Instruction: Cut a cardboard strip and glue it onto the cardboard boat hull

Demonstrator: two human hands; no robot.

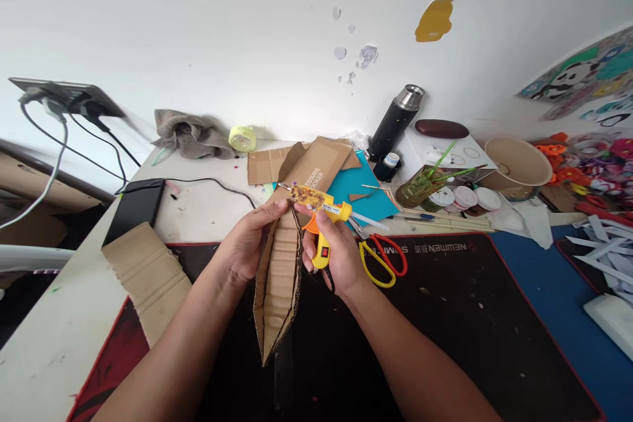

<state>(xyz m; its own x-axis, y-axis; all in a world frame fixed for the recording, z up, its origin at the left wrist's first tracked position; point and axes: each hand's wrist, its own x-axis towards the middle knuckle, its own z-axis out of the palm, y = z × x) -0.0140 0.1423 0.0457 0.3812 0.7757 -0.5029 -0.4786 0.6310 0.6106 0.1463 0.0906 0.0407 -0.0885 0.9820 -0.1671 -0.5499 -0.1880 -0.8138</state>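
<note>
A narrow, boat-shaped cardboard piece (281, 277) with raised corrugated side walls and a pointed near end is held over the black desk mat. My left hand (252, 237) is closed on its far left edge, thumb near the rim. In my right hand (336, 250) is a yellow glue gun (324, 237) with an orange trigger and a red switch. Its metal nozzle points left, just above the far end of the cardboard piece; whether it touches is unclear. A clear glue stick pokes out of its back. My right fingertips are close to the cardboard's right wall.
Scissors (383, 260) with red and yellow handles lie right of my right hand. Cardboard sheets (316, 161) and a blue sheet (378, 201) lie behind. A loose cardboard strip (148, 277) is at left. A black flask (395, 122) and paint jars (465, 199) stand at the back right.
</note>
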